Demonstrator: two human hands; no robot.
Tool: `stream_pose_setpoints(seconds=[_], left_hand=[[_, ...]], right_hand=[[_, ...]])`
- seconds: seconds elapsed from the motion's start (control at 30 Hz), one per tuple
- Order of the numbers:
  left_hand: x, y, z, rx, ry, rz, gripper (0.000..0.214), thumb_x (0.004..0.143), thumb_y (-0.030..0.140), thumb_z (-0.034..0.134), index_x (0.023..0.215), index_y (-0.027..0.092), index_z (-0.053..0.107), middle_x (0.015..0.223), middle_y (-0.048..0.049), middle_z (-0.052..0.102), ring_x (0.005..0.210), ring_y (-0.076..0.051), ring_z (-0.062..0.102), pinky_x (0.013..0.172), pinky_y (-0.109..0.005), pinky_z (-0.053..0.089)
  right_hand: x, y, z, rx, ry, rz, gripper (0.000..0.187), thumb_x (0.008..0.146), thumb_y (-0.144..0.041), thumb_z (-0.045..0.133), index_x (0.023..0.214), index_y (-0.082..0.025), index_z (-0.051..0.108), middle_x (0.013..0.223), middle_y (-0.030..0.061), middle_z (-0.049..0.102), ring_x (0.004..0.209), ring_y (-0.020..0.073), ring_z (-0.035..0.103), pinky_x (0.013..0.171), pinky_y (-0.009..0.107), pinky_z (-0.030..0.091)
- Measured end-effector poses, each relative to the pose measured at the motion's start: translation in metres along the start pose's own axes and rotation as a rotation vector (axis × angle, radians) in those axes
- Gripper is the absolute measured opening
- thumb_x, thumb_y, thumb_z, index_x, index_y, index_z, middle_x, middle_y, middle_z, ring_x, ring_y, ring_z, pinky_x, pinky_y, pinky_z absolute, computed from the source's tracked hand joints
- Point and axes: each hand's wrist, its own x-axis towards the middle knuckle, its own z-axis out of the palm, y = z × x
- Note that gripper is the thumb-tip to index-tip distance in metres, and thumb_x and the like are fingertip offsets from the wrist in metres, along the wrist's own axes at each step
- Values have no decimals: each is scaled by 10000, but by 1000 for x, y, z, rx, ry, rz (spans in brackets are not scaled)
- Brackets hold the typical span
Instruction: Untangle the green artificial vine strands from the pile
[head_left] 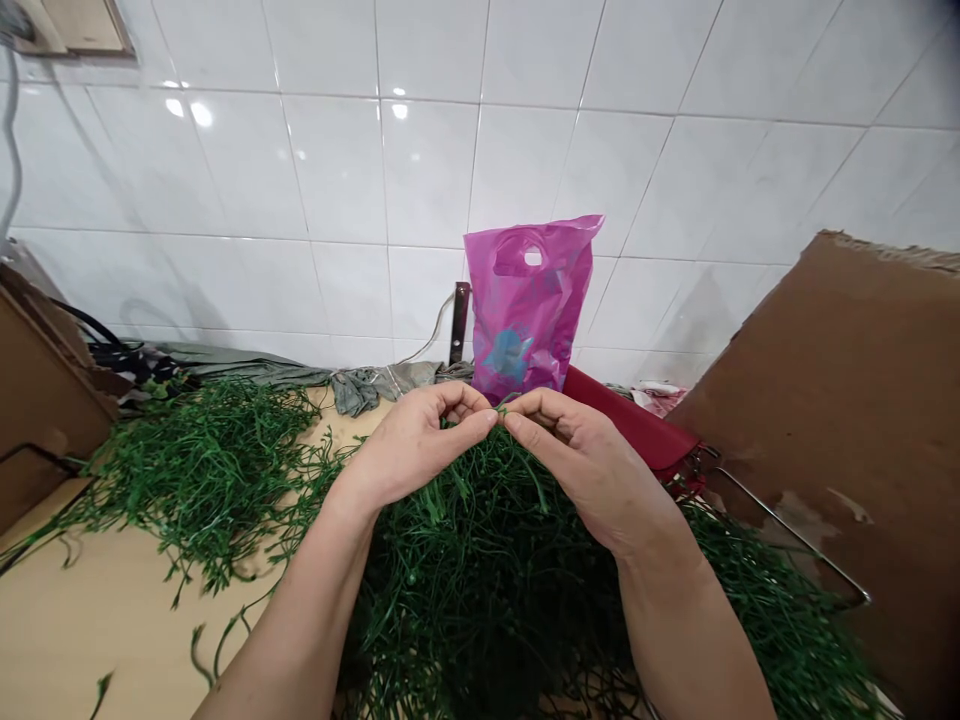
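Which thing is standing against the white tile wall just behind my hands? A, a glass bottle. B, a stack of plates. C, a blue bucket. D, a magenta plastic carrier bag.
D. The magenta plastic carrier bag stands against the white tiled wall, just beyond the left hand and right hand, which meet at a green sprig.

Dark green is seen on foliage strands [487, 600], no pattern made out. Magenta w/ blue print is shown on plastic carrier bag [529, 290]. Glossy white wall tiles [427, 170] are lined w/ grey grout. Red is seen on vinyl flap [630, 420], brown on cardboard sheet [840, 400], pale tan on wood tabletop [97, 620], grey-green on crumpled cloth [255, 372].
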Motion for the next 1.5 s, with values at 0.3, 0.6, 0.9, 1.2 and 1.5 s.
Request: stream_pose_setpoints(seconds=[0.3, 0.6, 0.9, 1.2, 1.5], left_hand=[[4, -9, 3, 5, -27, 17, 277, 918, 426, 552, 833, 169, 612, 761, 30, 496, 726, -128, 431, 684, -264, 348], [7, -9, 10, -254, -29, 114, 259, 922, 354, 566, 734, 181, 525, 707, 43, 393, 688, -120, 370, 690, -261, 332], [-25, 32, -5, -326, -16, 133, 232, 939, 364, 586, 779, 201, 628, 685, 28, 457, 604, -114, 367, 582, -258, 322], [7, -3, 22, -299, 58, 37, 154, 920, 322, 604, 917, 168, 613, 773, 28, 485, 722, -111, 416, 657, -230, 363], [3, -1, 15, -270, 78, 65, 145, 862, 277, 667, 936, 158, 634, 786, 19, 578, 735, -105, 517, 705, -241, 430]], right_hand=[[0, 7, 2, -496, 89, -224, 204, 987, -247, 498, 821, -216, 612, 888, 51, 602, 865, 214, 526, 805, 338, 406], [12, 28, 10, -834, 164, -416, 307, 1041, -236, 308, 790, -233, 486, 707, 13, 534, 661, 189, 480, 662, 317, 331], [18, 85, -65, -901, 506, -134, 318, 953, -186, 334, 737, -236, 562, 499, 0, 445, 481, 202, 364, 559, 334, 251], [-3, 7, -33, -506, 246, -122, 258, 968, -352, 505, 1046, -224, 715, 1096, 62, 741, 1058, 235, 650, 954, 359, 457], [-1, -6, -17, -120, -15, -45, 158, 915, -316, 591, 884, -206, 701, 817, 7, 697, 749, 161, 600, 682, 276, 472]])
